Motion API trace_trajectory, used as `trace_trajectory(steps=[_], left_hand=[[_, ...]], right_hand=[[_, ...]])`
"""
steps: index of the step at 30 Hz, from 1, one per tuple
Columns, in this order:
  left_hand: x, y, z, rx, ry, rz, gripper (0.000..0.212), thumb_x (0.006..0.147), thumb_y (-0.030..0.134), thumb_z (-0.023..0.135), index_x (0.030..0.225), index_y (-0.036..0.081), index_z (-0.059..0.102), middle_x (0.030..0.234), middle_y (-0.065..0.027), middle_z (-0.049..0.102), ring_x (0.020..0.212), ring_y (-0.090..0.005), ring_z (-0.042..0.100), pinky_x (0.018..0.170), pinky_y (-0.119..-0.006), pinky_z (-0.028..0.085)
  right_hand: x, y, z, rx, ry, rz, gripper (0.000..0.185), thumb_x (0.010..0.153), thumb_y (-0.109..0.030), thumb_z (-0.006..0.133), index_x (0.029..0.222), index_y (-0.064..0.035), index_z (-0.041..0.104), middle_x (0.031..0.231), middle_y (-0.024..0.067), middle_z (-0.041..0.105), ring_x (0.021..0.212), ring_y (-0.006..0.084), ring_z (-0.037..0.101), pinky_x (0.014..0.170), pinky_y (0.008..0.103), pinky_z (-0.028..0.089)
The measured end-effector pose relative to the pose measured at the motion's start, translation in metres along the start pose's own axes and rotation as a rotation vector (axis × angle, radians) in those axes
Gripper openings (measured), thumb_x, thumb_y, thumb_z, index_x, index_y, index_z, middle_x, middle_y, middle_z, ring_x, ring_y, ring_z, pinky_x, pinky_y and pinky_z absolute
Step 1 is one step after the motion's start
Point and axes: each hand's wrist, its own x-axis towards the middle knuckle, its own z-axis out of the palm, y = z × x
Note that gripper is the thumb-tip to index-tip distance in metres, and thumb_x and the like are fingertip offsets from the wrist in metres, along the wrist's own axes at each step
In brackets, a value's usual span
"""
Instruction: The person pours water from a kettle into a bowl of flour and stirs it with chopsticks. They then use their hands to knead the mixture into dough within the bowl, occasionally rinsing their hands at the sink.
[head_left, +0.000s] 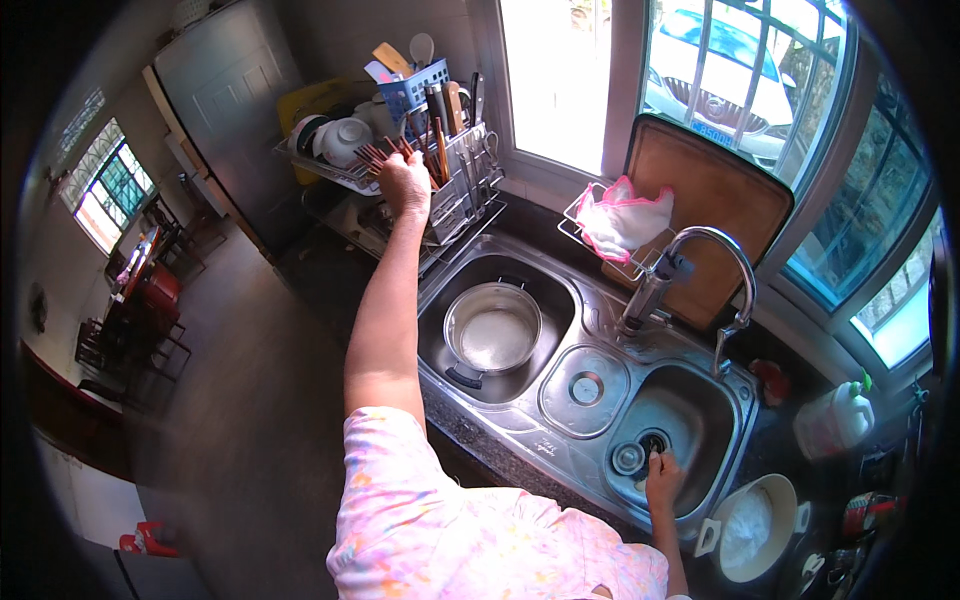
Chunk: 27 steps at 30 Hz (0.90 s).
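My left hand is raised at the dish rack, closed around a bundle of chopsticks; more chopsticks stand upright just to its right. White bowls sit on the rack's upper tier beside that hand. My right hand is down in the right sink basin, its fingertips together at the drain. Whether they hold something small I cannot tell. A round metal drain strainer lies left of those fingers. In the left basin rests a two-handled metal pot.
A curved faucet rises behind the basins, near a wire rack with a pink-edged white cloth. A brown cutting board leans at the window. Knives stand in the dish rack. A cream pot and plastic jug stand right.
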Motion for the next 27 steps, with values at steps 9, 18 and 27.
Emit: trace_trajectory(steps=[9, 18, 27], left_hand=[[0.037, 0.013, -0.037, 0.005, 0.259, 0.256, 0.033, 0.083, 0.026, 0.047, 0.067, -0.002, 0.054, 0.067, -0.0214, 0.058, 0.064, -0.0393, 0.056, 0.056, -0.045, 0.043], [-0.088, 0.129, -0.155, -0.878, 0.097, 0.492, 0.016, 0.086, 0.016, 0.05, 0.083, 0.002, 0.053, 0.064, -0.0011, 0.049, 0.048, -0.0053, 0.036, 0.042, -0.02, 0.029], [-0.328, 0.146, -0.09, -1.501, -1.482, -1.077, 0.018, 0.087, 0.024, 0.047, 0.092, 0.007, 0.052, 0.069, -0.0046, 0.052, 0.063, -0.0161, 0.053, 0.048, -0.027, 0.04]], right_hand=[[-0.004, 0.01, 0.007, 0.176, 0.013, 0.109, 0.056, 0.065, 0.008, 0.049, 0.119, 0.0041, 0.035, 0.108, 0.0189, 0.044, 0.095, 0.0286, 0.047, 0.079, 0.034, 0.04], [0.032, -0.065, -0.02, 0.256, 0.164, -0.344, 0.02, 0.076, -0.006, 0.052, 0.095, 0.0014, 0.055, 0.093, 0.0159, 0.054, 0.079, 0.0257, 0.054, 0.07, 0.0332, 0.044], [0.015, -0.086, -0.085, 1.573, -0.046, -0.08, 0.079, 0.076, -0.056, 0.049, 0.133, -0.0124, 0.017, 0.111, 0.0075, 0.043, 0.091, 0.0167, 0.05, 0.071, 0.0288, 0.046]])
